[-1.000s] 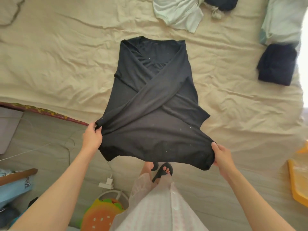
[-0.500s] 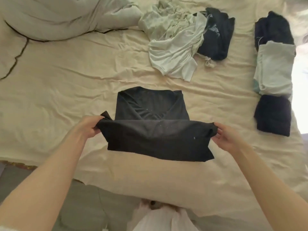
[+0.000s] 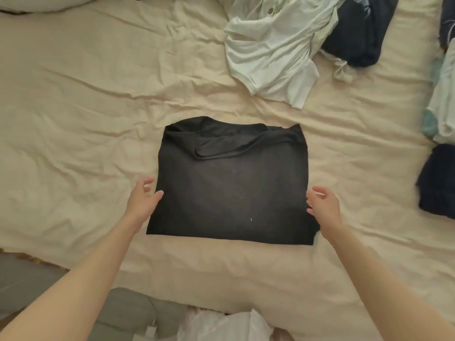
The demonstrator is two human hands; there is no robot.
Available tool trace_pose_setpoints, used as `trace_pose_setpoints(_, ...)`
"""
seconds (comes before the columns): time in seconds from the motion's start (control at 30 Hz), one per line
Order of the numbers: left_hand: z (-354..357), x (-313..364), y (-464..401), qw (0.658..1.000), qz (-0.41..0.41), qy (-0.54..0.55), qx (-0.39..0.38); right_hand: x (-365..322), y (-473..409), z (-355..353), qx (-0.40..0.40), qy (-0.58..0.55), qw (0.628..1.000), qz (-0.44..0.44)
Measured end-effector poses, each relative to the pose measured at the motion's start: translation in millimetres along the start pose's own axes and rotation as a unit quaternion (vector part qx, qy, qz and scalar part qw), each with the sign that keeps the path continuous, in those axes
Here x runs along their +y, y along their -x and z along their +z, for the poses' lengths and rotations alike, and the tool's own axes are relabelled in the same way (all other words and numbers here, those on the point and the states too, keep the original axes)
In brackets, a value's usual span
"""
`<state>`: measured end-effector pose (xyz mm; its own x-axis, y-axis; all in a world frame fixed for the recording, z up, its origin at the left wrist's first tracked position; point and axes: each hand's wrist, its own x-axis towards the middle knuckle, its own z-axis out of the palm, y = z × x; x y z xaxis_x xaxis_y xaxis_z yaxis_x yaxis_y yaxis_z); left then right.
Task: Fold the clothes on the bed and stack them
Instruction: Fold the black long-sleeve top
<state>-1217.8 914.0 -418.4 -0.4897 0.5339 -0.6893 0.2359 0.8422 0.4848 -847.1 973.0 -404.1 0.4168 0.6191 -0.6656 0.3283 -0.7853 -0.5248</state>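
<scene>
A black top (image 3: 231,185) lies folded into a rectangle flat on the cream bed sheet (image 3: 73,119), in the middle of the view. My left hand (image 3: 142,201) hovers at its left edge with relaxed fingers, the thumb tip by the fabric, holding nothing. At the right edge my right hand (image 3: 323,205) is likewise loose and empty. An unfolded pale green shirt (image 3: 273,52) lies crumpled behind the black top, next to a dark navy garment (image 3: 359,33).
Folded clothes lie in a row at the right edge: a pale green piece (image 3: 443,102) and a dark navy piece (image 3: 438,183). A rumpled duvet (image 3: 49,2) sits at the far left. The bed's near edge and the floor (image 3: 29,279) show at bottom left.
Both hands carried the black top's bottom hem away from me over the upper half, laid it flat and let go. The view shifted from the floor up onto the bed.
</scene>
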Motion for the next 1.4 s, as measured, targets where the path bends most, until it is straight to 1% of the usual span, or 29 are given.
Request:
trace_pose_setpoints(0.03, 1, 0, -4, 0.995, 0.048, -0.077, 0.035, -4, -7, 4, 0.009, 0.043, 0.999, -0.027)
trace_pose_setpoints(0.07, 2, 4, -9, 0.980, 0.106, -0.152, 0.068, -9, -16, 8, 0.011, 0.072, 0.996, -0.051)
trace_pose_setpoints(0.1, 5, 10, -13, 0.960, 0.165, -0.204, 0.093, -16, -23, 13, 0.004, 0.083, 0.994, -0.074)
trace_pose_setpoints(0.17, 11, 30, -25, 0.926, 0.251, -0.257, 0.117, -35, -38, 25, -0.012, 0.084, 0.990, -0.113)
trace_pose_setpoints(0.2, 15, 42, -32, 0.906, 0.283, -0.288, 0.123, -45, -45, 31, -0.004, 0.103, 0.984, -0.146)
trace_pose_setpoints(0.27, 24, 64, -48, 0.864, 0.340, -0.352, 0.115, -63, -57, 40, 0.033, 0.168, 0.956, -0.238)
trace_pose_setpoints(0.33, 29, 87, -67, 0.835, 0.380, -0.389, 0.082, -82, -71, 45, 0.052, 0.225, 0.918, -0.323)
trace_pose_setpoints(0.37, 30, 97, -77, 0.822, 0.391, -0.409, 0.063, -92, -80, 47, 0.053, 0.252, 0.905, -0.340)
trace_pose_setpoints(0.4, 31, 104, -87, 0.811, 0.398, -0.427, 0.044, -99, -91, 48, 0.046, 0.272, 0.902, -0.333)
trace_pose_setpoints(0.43, 30, 110, -97, 0.804, 0.401, -0.439, 0.026, -106, -102, 49, 0.036, 0.274, 0.914, -0.297)
trace_pose_setpoints(0.47, 29, 115, -106, 0.806, 0.401, -0.436, 0.009, -111, -115, 49, 0.023, 0.246, 0.940, -0.235)
trace_pose_setpoints(0.5, 26, 119, -112, 0.816, 0.401, -0.416, -0.008, -115, -124, 49, 0.007, 0.196, 0.967, -0.164)
trace_pose_setpoints(0.53, 23, 122, -116, 0.834, 0.400, -0.380, -0.026, -115, -132, 49, -0.012, 0.142, 0.984, -0.103)
trace_pose_setpoints(0.57, 20, 124, -119, 0.854, 0.398, -0.333, -0.037, -116, -137, 49, -0.031, 0.105, 0.992, -0.068)
trace_pose_setpoints(0.6, 18, 126, -121, 0.874, 0.392, -0.284, -0.034, -114, -143, 49, -0.037, 0.083, 0.994, -0.057)
trace_pose_setpoints(0.63, 15, 129, -124, 0.897, 0.375, -0.234, -0.014, -111, -146, 48, -0.026, 0.065, 0.996, -0.058)
trace_pose_setpoints(0.7, 8, 135, -130, 0.940, 0.313, -0.126, 0.056, -109, -152, 45, 0.021, 0.020, 0.998, -0.063)
trace_pose_setpoints(0.73, 5, 137, -134, 0.955, 0.275, -0.075, 0.086, -107, -156, 43, 0.040, -0.006, 0.997, -0.059)
trace_pose_setpoints(0.8, 0, 136, -143, 0.973, 0.198, 0.001, 0.117, -106, -161, 38, 0.063, -0.051, 0.996, -0.041)
trace_pose_setpoints(0.87, 1, 129, -149, 0.982, 0.142, 0.024, 0.125, -102, -162, 35, 0.077, -0.059, 0.995, -0.032)
trace_pose_setpoints(0.9, 3, 123, -149, 0.984, 0.125, 0.027, 0.124, -98, -160, 35, 0.090, -0.040, 0.994, -0.039)
trace_pose_setpoints(1.0, 11, 98, -132, 0.982, 0.116, 0.034, 0.143, -77, -133, 34, 0.143, 0.025, 0.986, -0.077)
trace_pose_setpoints(1.03, 15, 86, -121, 0.982, 0.110, 0.038, 0.148, -65, -121, 34, 0.152, 0.030, 0.985, -0.078)
trace_pose_setpoints(1.1, 23, 56, -94, 0.987, 0.074, 0.042, 0.137, -32, -91, 32, 0.161, 0.038, 0.984, -0.062)
trace_pose_setpoints(1.13, 27, 39, -79, 0.991, 0.048, 0.037, 0.124, -13, -75, 29, 0.152, 0.043, 0.986, -0.049)
trace_pose_setpoints(1.27, 38, -22, -16, 0.997, -0.028, 0.005, 0.076, 57, -19, 9, 0.076, 0.058, 0.995, 0.012)
trace_pose_setpoints(1.33, 38, -42, 7, 0.997, -0.058, 0.025, 0.054, 76, 0, 1, 0.053, 0.046, 0.997, 0.030)
trace_pose_setpoints(1.4, 34, -52, 20, 0.994, -0.088, 0.067, 0.025, 80, 7, -4, 0.031, 0.010, 0.998, 0.062)
